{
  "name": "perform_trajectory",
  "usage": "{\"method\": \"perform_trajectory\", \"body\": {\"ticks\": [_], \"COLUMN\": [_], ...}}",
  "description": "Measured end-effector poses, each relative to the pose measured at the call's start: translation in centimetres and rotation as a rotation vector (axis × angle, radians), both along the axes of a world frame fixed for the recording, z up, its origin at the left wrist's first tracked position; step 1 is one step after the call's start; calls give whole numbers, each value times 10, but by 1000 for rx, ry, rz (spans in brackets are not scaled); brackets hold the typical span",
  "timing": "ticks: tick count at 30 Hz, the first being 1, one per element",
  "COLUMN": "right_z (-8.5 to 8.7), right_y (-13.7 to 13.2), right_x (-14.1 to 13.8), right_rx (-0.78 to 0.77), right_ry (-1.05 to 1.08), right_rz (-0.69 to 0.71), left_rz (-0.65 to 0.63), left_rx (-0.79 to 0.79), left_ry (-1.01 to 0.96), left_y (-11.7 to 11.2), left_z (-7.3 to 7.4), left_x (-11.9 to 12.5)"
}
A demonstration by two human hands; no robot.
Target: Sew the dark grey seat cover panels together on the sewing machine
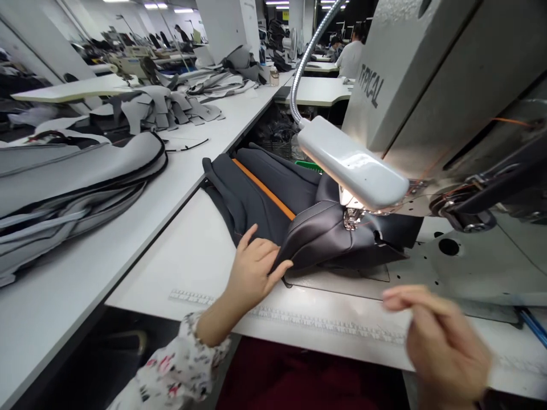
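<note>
Left grip (253,272) against dark cover (317,234)

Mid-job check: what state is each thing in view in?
Left hand, at the dark material's near edge, thumb extended
Right hand, off the material, blurred; grip unclear
Dark material, bunched, partly under the presser foot
Lamp, lit
Grey pieces, piled
Ceiling lights, on

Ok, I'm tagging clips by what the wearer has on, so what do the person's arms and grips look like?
The left grip is bare, with no glove. Its sleeve is white, patterned in red and dark blotches, with a gathered cuff. The right grip looks ungloved too, though blurred; no sleeve shows there.
</note>
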State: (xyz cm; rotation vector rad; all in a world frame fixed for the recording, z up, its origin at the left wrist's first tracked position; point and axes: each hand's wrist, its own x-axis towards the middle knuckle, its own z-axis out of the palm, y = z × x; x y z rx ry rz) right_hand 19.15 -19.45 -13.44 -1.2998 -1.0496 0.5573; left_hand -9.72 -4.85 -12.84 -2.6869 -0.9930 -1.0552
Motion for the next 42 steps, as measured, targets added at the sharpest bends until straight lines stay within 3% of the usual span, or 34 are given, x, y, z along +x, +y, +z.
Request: {"method": "perform_trajectory", "body": {"ticks": [2, 3, 5, 8, 11, 16, 19, 21, 23, 25, 27, 30, 39, 42], "right_z": [-27, -40, -59, -68, -62, -53, -53, -52, -52, -53, -56, -61, -92, -92], "right_y": [1, 9, 32, 61, 64, 9, -32, -46, -51, -51, -51, -55, -61, -55], "right_x": [-36, -53, -80, -99, -99, -87, -77, -71, -66, -62, -59, -52, -21, -16], "right_rx": [-335, -415, -448, -364, -280, -239, -281, -284, -287, -301, -309, -305, -330, -319], "right_ry": [507, 603, 760, 941, 1022, 1001, 947, 919, 908, 898, 890, 883, 881, 862], "right_rz": [422, 502, 545, 499, 436, 341, 290, 294, 342, 381, 386, 377, 368, 347], "left_rz": [-25, -39, -74, -112, -89, 141, 256, 145, -69, -155, -147, -163, -198, -199], "left_rx": [121, 159, 191, 194, 143, -35, 70, 224, 290, 237, 169, 151, 180, 155], "left_ry": [-37, -42, -6, 104, 169, 131, -2, 0, 171, 378, 510, 572, 597, 605], "left_y": [-1, -2, -4, -5, 0, 6, -13, -31, -45, -49, -46, -40, -50, -48], "left_z": [7, 17, 45, 86, 102, 91, 87, 85, 81, 74, 68, 66, 81, 83], "left_x": [10, 13, 15, 10, 4, -1, 14, 37, 64, 86, 97, 95, 84, 85]}}
